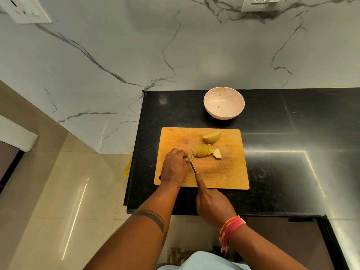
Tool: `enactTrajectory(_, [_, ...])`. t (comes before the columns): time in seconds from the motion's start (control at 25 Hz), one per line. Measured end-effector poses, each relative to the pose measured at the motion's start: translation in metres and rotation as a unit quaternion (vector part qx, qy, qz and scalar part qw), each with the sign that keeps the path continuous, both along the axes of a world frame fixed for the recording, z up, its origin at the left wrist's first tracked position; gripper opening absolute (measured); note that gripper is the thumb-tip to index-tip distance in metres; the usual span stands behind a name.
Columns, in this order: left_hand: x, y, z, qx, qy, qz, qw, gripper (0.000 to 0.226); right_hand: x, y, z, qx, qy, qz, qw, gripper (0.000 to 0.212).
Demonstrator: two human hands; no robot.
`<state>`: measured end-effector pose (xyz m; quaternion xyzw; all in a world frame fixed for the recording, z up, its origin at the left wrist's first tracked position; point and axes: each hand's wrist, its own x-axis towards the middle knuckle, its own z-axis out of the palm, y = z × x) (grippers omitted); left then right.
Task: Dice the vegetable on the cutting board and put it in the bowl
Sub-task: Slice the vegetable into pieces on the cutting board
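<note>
The potato (201, 151) lies near the middle of the cutting board (224, 172), cut into a fan of thin slices leaning together, with one loose slice (217, 153) just to its right. A second, uncut half (212, 137) sits behind it, toward the bowl (224, 103). The left hand (174, 166) is at the potato's left end, fingers curled and pinching the small end piece (190, 157). The right hand (213, 207) grips the knife (192, 166), forefinger stretched along its back, the blade just in front of the potato's left end. The flesh looks firm and probably wet, so thin slices would likely slide apart; holding the stack from above, fingertips tucked back, seems safest. The bowl stands on the black worktop (292, 152) behind the board, apparently holding nothing yet.
</note>
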<state>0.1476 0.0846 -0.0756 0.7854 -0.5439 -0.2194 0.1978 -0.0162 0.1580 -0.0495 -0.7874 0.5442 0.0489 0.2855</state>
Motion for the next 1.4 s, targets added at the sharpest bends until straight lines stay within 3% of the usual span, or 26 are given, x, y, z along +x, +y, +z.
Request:
enactTrajectory(0.32, [-0.020, 0.008, 0.003, 0.008, -0.029, 0.008, 1.000, 0.044, -0.025, -0.001, -0.008, -0.016, -0.048, -0.061, 0.997, 0.069])
enactTrajectory(0.52, [-0.016, 0.003, 0.000, 0.004, -0.061, -0.022, 0.998, 0.033, -0.025, -0.005, -0.008, -0.027, -0.063, -0.064, 0.996, 0.068])
enactTrajectory(0.76, [0.010, 0.006, 0.000, -0.011, -0.028, -0.114, 0.993, 0.030, -0.009, -0.008, -0.007, -0.019, -0.080, -0.052, 0.995, 0.068])
enactTrajectory(1.0, [0.009, 0.014, -0.005, -0.022, 0.012, -0.037, 0.999, 0.040, 0.006, -0.006, -0.013, -0.006, -0.083, -0.060, 0.995, 0.069])
enactTrajectory(1.4, [0.005, 0.008, -0.002, -0.016, 0.008, -0.052, 0.998, 0.039, 0.016, -0.010, -0.011, 0.003, -0.094, -0.064, 0.994, 0.071])
